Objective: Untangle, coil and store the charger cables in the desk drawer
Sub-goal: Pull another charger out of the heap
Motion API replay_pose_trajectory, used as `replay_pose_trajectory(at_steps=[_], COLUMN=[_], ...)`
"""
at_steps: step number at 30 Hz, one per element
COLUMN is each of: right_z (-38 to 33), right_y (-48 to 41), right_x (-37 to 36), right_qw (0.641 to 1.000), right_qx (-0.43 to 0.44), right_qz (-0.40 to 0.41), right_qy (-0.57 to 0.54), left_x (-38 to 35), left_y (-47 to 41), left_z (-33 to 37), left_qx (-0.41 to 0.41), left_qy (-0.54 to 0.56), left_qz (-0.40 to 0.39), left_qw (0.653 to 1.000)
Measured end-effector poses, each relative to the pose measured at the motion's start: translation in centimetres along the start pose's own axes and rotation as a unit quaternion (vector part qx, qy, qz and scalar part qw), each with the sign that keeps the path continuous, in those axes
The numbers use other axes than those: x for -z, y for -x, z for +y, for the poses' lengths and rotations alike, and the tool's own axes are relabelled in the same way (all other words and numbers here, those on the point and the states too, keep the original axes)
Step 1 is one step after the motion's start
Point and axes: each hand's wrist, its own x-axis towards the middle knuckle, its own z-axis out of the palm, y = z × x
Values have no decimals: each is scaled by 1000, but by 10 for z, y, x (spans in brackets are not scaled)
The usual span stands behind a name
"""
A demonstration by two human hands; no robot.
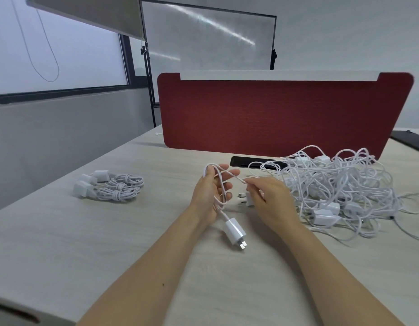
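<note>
White charger cable (219,184) sits btwn both hands, just above the tabletop (98,250). Left hand (208,196) is palm-inward w/ upper fingers raised; a loop of the cable runs over those fingers & down across the palm, lower fingers curled onto it. Right hand (270,200), knuckles up, pinches the same cable w/ thumb & forefinger just right of the left fingertips. The cable's white plug adapter (235,232) hangs below the left wrist, prongs toward the viewer; can't tell if it touches the tabletop. A second small adapter (249,200) lies under the right fingers.

Right of the right hand: big tangled pile of white cables (340,187) w/ several adapters mixed in. Well left of the left hand: three coiled cables (114,188), each tied up w/ its adapter, lying side by side. Beyond the hands: black slot (241,162) in the tabletop, then a red divider panel (274,114) standing upright.
</note>
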Motion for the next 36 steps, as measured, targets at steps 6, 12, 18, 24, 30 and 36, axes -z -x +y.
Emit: replay_pose_trajectory(at_steps=[6, 12, 18, 24, 30, 36], right_z=[28, -26, -24, -6, 5, -30], right_y=[3, -5, 4, 5, 1, -8], right_x=[3, 1, -16, -8, 7, 3], right_qw=[994, 995, 988, 993, 994, 975], right_qx=[-91, 70, 24, -15, -18, -73], right_qz=[-4, -57, -151, -114, -103, -84], right_qy=[59, 49, 12, 20, -34, -191], left_x=[3, 18, 37, 48, 65, 58], left_y=[-4, -13, -20, -25, -32, -23], left_z=[2, 12, 23, 27, 27, 24], left_qx=[-11, 7, 46, 54, 28, 207], left_qy=[44, 128, 253, 259, 145, 32], left_qz=[45, 94, 122, 140, 244, 1], left_qw=[998, 987, 959, 954, 959, 978])
